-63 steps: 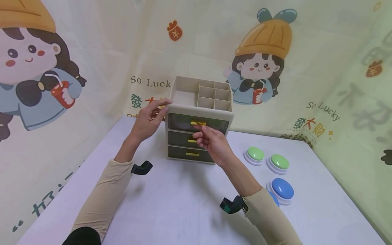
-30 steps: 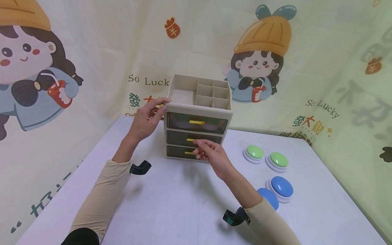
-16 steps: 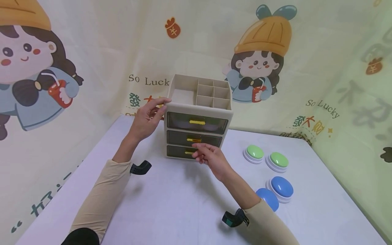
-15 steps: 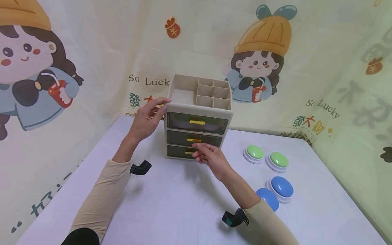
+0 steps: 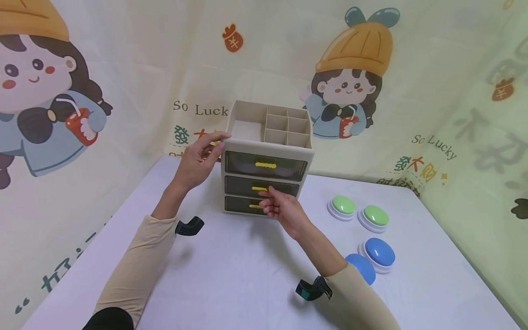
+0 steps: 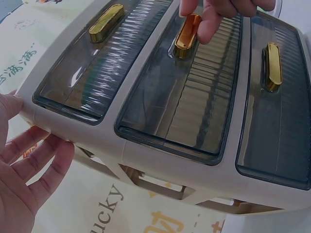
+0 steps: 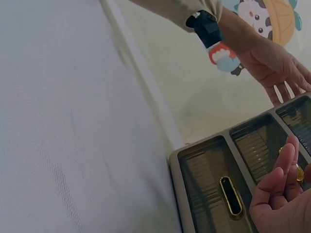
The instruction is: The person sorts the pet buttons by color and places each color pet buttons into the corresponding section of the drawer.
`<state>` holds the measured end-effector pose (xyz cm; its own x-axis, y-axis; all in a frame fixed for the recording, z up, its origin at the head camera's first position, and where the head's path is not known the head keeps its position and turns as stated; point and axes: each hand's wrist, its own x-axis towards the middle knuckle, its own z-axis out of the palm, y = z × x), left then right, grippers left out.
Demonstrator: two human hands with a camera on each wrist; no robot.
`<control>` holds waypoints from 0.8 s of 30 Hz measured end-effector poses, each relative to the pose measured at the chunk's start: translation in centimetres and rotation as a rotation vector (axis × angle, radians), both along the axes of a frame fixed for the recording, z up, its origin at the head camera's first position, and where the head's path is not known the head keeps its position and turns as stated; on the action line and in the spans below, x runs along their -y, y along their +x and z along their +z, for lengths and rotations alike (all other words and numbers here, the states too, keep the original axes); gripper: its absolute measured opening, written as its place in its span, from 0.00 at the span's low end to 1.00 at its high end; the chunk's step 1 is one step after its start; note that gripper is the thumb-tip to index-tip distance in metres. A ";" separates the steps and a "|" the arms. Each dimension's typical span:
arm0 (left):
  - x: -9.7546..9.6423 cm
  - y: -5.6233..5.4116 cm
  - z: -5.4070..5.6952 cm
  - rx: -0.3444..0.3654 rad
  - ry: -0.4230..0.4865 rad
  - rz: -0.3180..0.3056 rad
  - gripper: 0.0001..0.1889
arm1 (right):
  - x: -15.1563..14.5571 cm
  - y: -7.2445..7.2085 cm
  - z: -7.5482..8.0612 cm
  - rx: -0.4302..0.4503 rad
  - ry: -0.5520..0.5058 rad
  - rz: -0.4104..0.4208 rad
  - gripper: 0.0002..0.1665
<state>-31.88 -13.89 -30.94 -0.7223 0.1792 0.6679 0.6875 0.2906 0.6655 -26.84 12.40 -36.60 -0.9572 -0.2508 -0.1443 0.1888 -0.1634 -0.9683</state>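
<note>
Beige three-drawer cabinet (image 5: pixel 268 157), upright, fully closed

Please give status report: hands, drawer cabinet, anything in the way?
Left hand touching beige plastic three-drawer cabinet. Right hand pinching gold oblong handle of closed, dark transparent middle drawer. Round green buttons and round blue buttons off to right, not blocking drawer.

Cabinet (image 5: pixel 268 145), near the far edge of the surface (image 5: pixel 231 284): plastic, smooth, matt. Drawer fronts (image 6: pixel 160 107): see-through plastic, glossy. Handles (image 6: pixel 107 23): metallic-looking, polished. Buttons (image 5: pixel 380 252), towards the right edge: plastic, smooth, glossy on top. Surface: cloth-like, matt, faintly textured. Backdrop (image 5: pixel 272 68): printed cloth, matt, lightly creased. Sleeves (image 5: pixel 136 261): cloth, matt, wrinkled.
</note>
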 end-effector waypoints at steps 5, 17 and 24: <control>-0.1 -0.1 0.0 -0.006 0.001 -0.004 0.17 | 0.0 0.1 -0.1 0.006 -0.003 -0.020 0.27; -0.1 -0.1 0.0 -0.017 -0.008 0.002 0.17 | -0.1 2.0 0.0 0.013 0.014 -0.005 0.28; -0.1 -0.1 0.0 -0.009 -0.006 0.002 0.17 | -0.3 3.6 -0.1 0.013 0.017 0.021 0.29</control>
